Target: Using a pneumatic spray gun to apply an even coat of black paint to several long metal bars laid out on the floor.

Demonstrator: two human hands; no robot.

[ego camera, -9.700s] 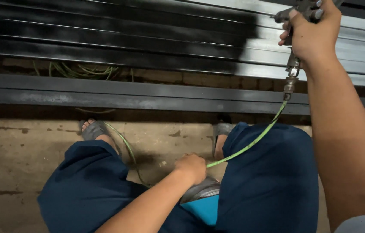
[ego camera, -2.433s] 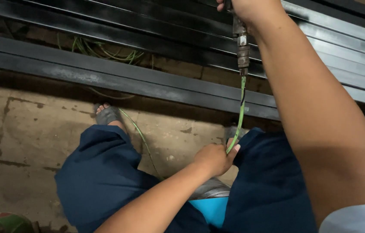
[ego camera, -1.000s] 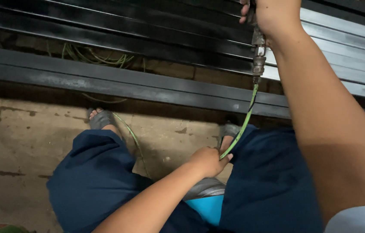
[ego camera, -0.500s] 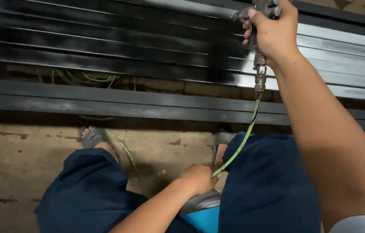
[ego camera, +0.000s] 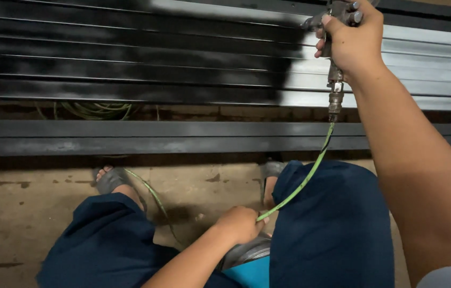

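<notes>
My right hand grips a metal spray gun at the top right, its nozzle pointing left over a row of long steel bars. The bars are black on the left and bare grey metal on the right. A green air hose hangs from the gun's handle down to my left hand, which is closed on it between my knees. I am squatting in dark blue trousers, with sandalled feet on the ground.
A nearer black steel beam runs across in front of my feet. Coiled green hose lies under the bars. The concrete floor is stained. A grey and blue object sits below my left hand.
My right hand with the spray gun has shifted right and up along the bars since a second ago. The left hand stays closed on the hose.
</notes>
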